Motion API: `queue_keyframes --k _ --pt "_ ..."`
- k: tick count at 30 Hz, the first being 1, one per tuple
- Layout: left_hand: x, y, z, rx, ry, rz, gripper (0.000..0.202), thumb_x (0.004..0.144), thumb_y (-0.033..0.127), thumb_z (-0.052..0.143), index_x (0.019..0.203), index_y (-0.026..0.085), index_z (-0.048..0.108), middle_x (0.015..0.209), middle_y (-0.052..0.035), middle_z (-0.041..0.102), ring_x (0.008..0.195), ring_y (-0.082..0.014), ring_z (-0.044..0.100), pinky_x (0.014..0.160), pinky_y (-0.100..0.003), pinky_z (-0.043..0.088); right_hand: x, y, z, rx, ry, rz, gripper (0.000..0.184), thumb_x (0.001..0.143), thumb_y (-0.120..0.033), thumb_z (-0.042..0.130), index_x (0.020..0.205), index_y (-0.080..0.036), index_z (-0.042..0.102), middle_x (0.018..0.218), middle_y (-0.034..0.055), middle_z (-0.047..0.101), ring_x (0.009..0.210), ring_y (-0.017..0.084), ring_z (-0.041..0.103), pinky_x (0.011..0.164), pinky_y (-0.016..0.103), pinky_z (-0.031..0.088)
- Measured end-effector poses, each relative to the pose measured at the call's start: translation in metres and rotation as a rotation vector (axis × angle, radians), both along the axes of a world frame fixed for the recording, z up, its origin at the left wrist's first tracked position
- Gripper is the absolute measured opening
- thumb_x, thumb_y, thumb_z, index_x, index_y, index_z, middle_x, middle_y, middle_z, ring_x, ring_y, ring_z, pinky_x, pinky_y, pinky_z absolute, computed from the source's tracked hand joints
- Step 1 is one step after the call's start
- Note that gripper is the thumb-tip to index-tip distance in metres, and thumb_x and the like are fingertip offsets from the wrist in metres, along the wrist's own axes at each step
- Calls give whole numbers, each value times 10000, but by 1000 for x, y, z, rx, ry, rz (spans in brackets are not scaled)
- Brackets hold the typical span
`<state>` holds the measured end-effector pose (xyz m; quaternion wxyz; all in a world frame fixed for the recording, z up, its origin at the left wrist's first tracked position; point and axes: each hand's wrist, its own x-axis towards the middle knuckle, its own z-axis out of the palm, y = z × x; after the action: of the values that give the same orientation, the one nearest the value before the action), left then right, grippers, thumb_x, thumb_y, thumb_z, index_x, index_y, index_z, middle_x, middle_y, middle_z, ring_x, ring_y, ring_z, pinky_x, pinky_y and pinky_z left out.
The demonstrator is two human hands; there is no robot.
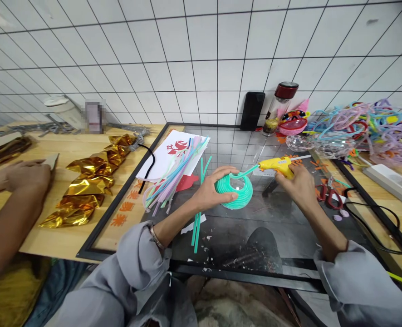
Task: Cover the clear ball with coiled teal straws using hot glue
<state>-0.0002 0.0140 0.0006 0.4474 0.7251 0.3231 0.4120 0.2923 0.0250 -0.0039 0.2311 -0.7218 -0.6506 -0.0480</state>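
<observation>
My left hand (212,190) is closed around a coiled teal pipe-cleaner bowl (239,193) resting on the glass work surface (255,231). A loose teal end rises from the coil toward the nozzle of a yellow glue gun (276,165). My right hand (298,184) grips the glue gun by its handle, just right of the coil. Both my sleeves are grey.
Pastel pipe cleaners (177,177) lie on white paper at left, with teal ones (197,222) beside them. Gold foil pieces (87,181) cover the wooden table, where another person's hand (26,175) rests. Red scissors (328,195), a phone (252,110), a jar (279,108) and a pipe-cleaner heap (374,127) are at right.
</observation>
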Motion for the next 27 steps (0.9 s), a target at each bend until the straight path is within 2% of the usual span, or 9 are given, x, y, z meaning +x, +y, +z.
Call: queue_keyframes --k 5,10,14,17,19,21,23,25,27 --pt "-1 -1 0 12 5 1 592 677 360 830 1231 228 668 1416 -113 580 1352 -324 524 1182 -507 360 -2 6 -22 -70 -145 -34 352 839 -425 545 860 -111 702 795 139 637 757 276 582 664 359 421" --pt "0 -3 1 24 15 6 596 687 368 819 1239 205 663 1416 -127 574 1354 -321 524 1189 -500 357 -9 2 -24 -94 -215 -34 389 889 -419 559 936 -68 720 915 204 672 807 294 606 701 378 434" --pt "1 -4 2 38 26 14 578 699 347 804 1243 219 658 1406 -114 584 1349 -312 526 1191 -500 357 -16 -4 -11 120 -248 17 431 944 -425 512 942 -45 716 895 239 676 817 329 617 702 429 442" --pt "1 -4 2 53 33 16 573 697 344 807 1238 232 658 1394 -103 595 1347 -317 522 1186 -506 358 -27 -12 4 274 -214 62 382 983 -349 441 979 -88 720 902 211 690 839 313 631 721 440 469" --pt "1 -4 1 61 32 14 574 697 346 807 1240 235 658 1385 -105 596 1339 -319 527 1181 -510 363 -38 -22 14 396 -171 150 329 996 -302 422 1005 -147 712 924 166 701 861 269 644 752 413 506" --pt "2 -3 1 72 28 13 571 701 344 807 1241 235 657 1380 -109 596 1333 -319 531 1180 -518 365 -50 -35 23 764 -69 385 198 945 -221 536 1050 -191 702 863 109 705 804 232 656 735 381 537" --pt "2 -4 1 82 26 10 566 707 345 809 1240 231 657 1381 -111 596 1335 -321 531 1185 -523 362 -64 -48 31 942 -89 537 348 897 -122 596 1212 -251 669 909 67 720 815 206 681 730 348 557" --pt "3 -4 2 85 29 13 565 710 335 813 1242 226 657 1382 -109 598 1338 -320 530 1190 -518 363 -76 -56 36 916 -94 647 435 877 -80 625 1279 -245 656 1045 92 738 849 201 701 723 326 570" --pt "4 -5 3 88 35 22 565 712 308 812 1249 229 653 1372 -101 606 1332 -315 535 1187 -507 373 -85 -57 39 861 -96 706 433 898 -86 613 1293 -259 655 1163 108 733 877 196 710 711 313 568"
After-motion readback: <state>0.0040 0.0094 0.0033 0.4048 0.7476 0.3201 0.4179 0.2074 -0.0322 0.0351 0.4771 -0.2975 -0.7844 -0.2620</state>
